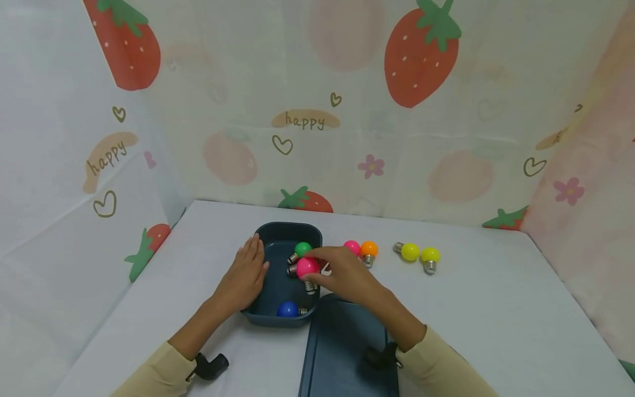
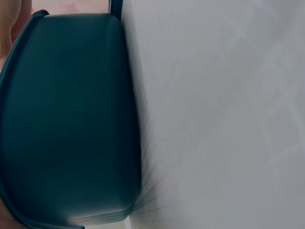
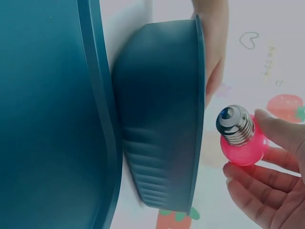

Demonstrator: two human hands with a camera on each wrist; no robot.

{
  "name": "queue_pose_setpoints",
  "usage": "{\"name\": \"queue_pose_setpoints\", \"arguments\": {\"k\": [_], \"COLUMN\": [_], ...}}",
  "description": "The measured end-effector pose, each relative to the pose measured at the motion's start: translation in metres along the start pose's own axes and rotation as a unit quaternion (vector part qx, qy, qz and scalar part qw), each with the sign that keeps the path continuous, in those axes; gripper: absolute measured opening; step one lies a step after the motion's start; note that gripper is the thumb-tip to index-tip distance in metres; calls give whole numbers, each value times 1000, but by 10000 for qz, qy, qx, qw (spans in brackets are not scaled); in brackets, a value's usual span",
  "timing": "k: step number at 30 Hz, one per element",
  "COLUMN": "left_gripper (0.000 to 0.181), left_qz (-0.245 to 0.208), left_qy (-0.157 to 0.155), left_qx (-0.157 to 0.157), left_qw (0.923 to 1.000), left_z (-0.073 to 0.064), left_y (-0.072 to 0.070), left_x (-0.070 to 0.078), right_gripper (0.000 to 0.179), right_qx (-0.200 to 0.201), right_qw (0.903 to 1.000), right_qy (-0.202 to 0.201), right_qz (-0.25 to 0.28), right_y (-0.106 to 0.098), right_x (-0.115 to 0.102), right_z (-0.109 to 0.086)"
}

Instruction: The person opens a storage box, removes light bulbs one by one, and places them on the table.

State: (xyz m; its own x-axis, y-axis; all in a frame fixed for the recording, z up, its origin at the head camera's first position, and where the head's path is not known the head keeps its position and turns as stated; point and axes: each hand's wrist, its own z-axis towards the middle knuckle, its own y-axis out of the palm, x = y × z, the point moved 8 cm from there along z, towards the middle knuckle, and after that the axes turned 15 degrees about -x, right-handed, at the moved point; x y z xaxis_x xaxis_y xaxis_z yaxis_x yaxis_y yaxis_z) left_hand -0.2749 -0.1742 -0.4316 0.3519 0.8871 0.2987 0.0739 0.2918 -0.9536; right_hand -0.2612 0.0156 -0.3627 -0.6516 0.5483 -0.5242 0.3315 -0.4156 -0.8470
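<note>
My right hand (image 1: 349, 275) pinches a pink light bulb (image 1: 307, 268) between thumb and fingers, above the right part of a dark blue container (image 1: 268, 318). In the right wrist view, the silver screw base of this pink bulb (image 3: 244, 143) faces the camera. My left hand (image 1: 243, 275) rests with straight fingers on the container's left rim. Inside lie a green bulb (image 1: 303, 250) near the far end and a blue bulb (image 1: 288, 309) at the near end. Another silver base (image 1: 291, 270) shows beside the held bulb; the rest of it is hidden.
Right of the container lie another pink bulb (image 1: 351, 246), partly hidden by my hand, an orange bulb (image 1: 369, 250) and two yellow bulbs (image 1: 410, 252). A flat dark blue tray or lid (image 1: 347, 342) lies near front, under my right forearm. Printed cloth walls surround the white table (image 1: 496, 309).
</note>
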Motion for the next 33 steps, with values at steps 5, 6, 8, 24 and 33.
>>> {"name": "queue_pose_setpoints", "arguments": {"k": [5, 6, 8, 24, 33], "left_gripper": [59, 59, 59, 59, 59], "left_qz": [-2, -8, -13, -48, -58], "left_qy": [8, 4, 6, 9, 13], "left_qx": [1, 0, 5, -17, -11], "left_qw": [10000, 10000, 10000, 10000, 10000], "left_z": [0, 0, 0, 0, 1], "left_y": [0, 0, 0, 0, 2], "left_x": [-1, -2, -2, 0, -3], "right_gripper": [49, 48, 48, 44, 46], "right_qx": [133, 165, 203, 546, 681], "right_qw": [9998, 9998, 9998, 9975, 9953], "right_qy": [101, 85, 44, 242, 550], "right_qz": [-59, -75, -46, 382, 414], "right_y": [-3, -4, -5, -23, -26], "right_x": [3, 3, 3, 23, 39], "right_z": [-5, -6, -7, -31, -41]}}
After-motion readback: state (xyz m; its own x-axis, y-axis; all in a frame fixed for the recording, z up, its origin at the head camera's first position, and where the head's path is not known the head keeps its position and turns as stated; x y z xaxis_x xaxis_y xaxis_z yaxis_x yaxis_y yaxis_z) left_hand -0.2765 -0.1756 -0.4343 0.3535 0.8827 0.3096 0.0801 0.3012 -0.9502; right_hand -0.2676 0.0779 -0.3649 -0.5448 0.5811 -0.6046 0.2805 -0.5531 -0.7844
